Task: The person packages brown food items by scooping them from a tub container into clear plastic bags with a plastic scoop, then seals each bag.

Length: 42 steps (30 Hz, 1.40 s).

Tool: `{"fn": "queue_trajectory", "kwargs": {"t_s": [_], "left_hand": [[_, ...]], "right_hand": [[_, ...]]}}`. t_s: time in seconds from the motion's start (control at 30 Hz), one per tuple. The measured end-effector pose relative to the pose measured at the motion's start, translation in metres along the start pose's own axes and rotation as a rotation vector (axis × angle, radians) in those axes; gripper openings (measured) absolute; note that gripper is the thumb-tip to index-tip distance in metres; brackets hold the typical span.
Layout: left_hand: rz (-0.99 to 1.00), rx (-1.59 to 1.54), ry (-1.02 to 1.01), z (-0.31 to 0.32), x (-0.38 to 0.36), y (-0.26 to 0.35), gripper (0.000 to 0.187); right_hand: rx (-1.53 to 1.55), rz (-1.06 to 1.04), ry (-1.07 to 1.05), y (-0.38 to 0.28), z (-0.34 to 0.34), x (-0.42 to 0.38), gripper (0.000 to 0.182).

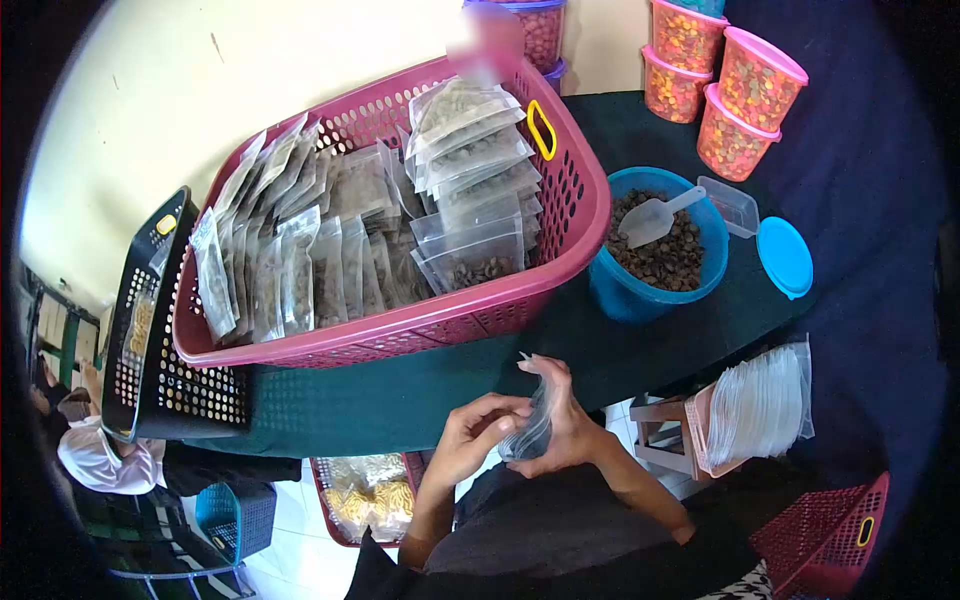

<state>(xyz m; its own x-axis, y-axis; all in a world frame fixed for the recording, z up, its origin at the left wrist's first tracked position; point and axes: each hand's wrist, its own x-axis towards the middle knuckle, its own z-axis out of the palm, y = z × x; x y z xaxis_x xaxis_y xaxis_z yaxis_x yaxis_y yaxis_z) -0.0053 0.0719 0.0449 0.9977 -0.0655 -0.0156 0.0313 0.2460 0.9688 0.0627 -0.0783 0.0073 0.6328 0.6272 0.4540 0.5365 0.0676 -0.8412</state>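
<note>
In front of my body, a thin stack of clear plastic bags (531,432) is bent between my two hands. My right hand (572,425) grips the stack from the right, thumb and fingers at its two ends. My left hand (470,437) pinches the stack's left edge with thumb and fingertips. Beyond them, on the table, a large maroon basket (450,318) is full of filled zip bags (345,250), standing in rows. To its right, a blue tub (640,300) contains small brown pieces (675,250), with a clear scoop (650,222) lying on top.
Right of the tub lie a blue lid (785,257) and a clear container (732,205). Tubs of orange pieces (750,85) stand behind. A stool holds stacked bags (760,410). A black basket (180,390) stands left; another person (110,455) sits beyond. A maroon basket (820,530) is lower right.
</note>
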Motion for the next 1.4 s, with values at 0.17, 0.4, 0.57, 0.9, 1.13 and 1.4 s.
{"fn": "queue_trajectory", "kwargs": {"t_s": [0.17,0.4,0.57,0.9,1.13,1.4], "left_hand": [[-0.089,0.135,0.052,0.011,0.007,-0.001,0.022],[-0.09,-0.019,0.343,0.023,0.007,-0.01,0.017],[0.015,0.045,0.604,0.037,0.014,-0.017,0.015],[0.245,0.424,0.716,0.059,0.03,-0.021,0.011],[0.339,0.586,0.222,0.07,0.043,-0.009,0.105],[0.363,0.438,0.073,0.091,0.065,-0.031,0.13]], "right_hand": [[0.058,0.005,-0.054,0.005,-0.007,0.0,0.106],[0.137,-0.02,-0.176,0.012,-0.026,0.012,0.105],[0.105,-0.128,-0.049,0.027,-0.041,0.02,0.103],[0.032,-0.1,-0.041,0.029,-0.096,0.022,0.079],[0.474,-0.034,-0.161,0.039,-0.107,0.016,0.088],[0.667,-0.002,-0.275,0.038,-0.128,0.01,0.084]]}}
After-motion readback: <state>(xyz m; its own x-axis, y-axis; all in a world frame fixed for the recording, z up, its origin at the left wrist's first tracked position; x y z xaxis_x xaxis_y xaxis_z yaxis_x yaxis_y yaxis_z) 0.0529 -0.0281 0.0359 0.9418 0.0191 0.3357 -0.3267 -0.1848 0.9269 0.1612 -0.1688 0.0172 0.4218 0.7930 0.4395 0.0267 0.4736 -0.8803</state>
